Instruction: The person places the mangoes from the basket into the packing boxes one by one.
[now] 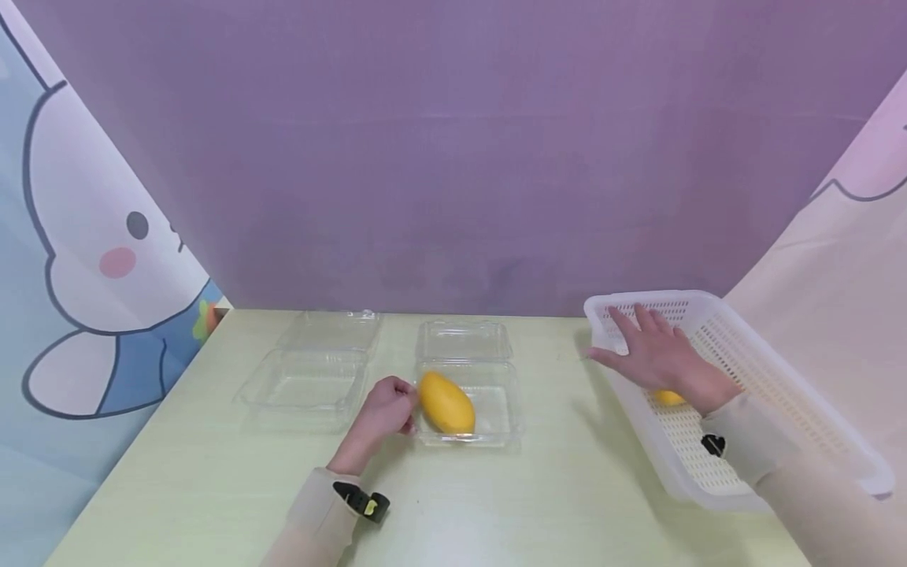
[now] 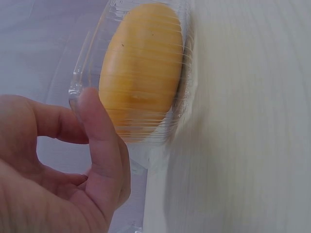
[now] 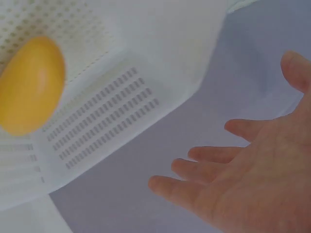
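A yellow mango (image 1: 446, 403) lies tilted inside an open clear plastic box (image 1: 497, 398) in the middle of the table. My left hand (image 1: 386, 408) pinches the left rim of this box between thumb and fingers; the left wrist view shows the mango (image 2: 142, 68) behind the ribbed clear wall. On the right stands a white perforated basket (image 1: 754, 358). Above its far left part hovers my right hand (image 1: 655, 354), fingers spread and holding nothing. Another mango (image 3: 31, 85) rests in the basket, partly hidden by the right hand in the head view.
A second open clear plastic box (image 1: 305, 382) stands left of the left hand, its lid folded back. Behind the pale table (image 1: 524, 504) hangs a purple cloth (image 1: 453, 173). Patterned curtains (image 1: 113, 236) flank both sides.
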Available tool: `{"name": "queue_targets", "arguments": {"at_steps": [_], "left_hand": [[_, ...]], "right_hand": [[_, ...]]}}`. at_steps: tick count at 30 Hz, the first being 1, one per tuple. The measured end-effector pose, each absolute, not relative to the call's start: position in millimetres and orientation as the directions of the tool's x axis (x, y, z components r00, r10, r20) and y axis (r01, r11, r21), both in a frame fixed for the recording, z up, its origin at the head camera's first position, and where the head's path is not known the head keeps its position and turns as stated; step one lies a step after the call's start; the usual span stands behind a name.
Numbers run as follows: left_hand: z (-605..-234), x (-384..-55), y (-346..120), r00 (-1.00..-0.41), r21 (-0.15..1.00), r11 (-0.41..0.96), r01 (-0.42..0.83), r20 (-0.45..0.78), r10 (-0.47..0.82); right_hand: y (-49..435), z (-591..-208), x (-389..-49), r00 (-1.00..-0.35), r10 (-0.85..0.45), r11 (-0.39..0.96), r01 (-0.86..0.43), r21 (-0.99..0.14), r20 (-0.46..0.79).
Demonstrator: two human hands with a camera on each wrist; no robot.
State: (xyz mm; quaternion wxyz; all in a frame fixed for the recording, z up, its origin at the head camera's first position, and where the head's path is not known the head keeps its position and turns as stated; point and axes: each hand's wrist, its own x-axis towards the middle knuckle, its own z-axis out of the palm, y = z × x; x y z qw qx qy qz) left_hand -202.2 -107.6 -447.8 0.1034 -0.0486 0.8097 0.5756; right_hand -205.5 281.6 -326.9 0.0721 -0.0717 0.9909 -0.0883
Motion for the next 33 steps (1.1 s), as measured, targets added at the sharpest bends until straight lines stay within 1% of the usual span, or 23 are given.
{"name": "queue_targets", "arguments": {"at_steps": [19,26,33], "left_hand": [[-446.2,-199.5,-106.9,-0.975,0.923,0.333,-0.193,-0.22,0.043],[-444.3,-200.1,-107.0,-0.976,0.925,0.332,-0.187,-0.214,0.046],[-444.1,-200.0,-106.4,-0.974,0.917,0.347,-0.195,-0.222,0.041]], "right_hand": [[325.1,-340.4,-218.9,-0.975,-0.106,0.974,-0.062,-0.219,-0.194],[335.3,-343.1,-223.8,-0.968,-0.091,0.97,-0.033,-0.241,-0.236],[344.4,-344.5,-226.6,-0.947,-0.038,0.956,0.059,-0.289,-0.32]]}}
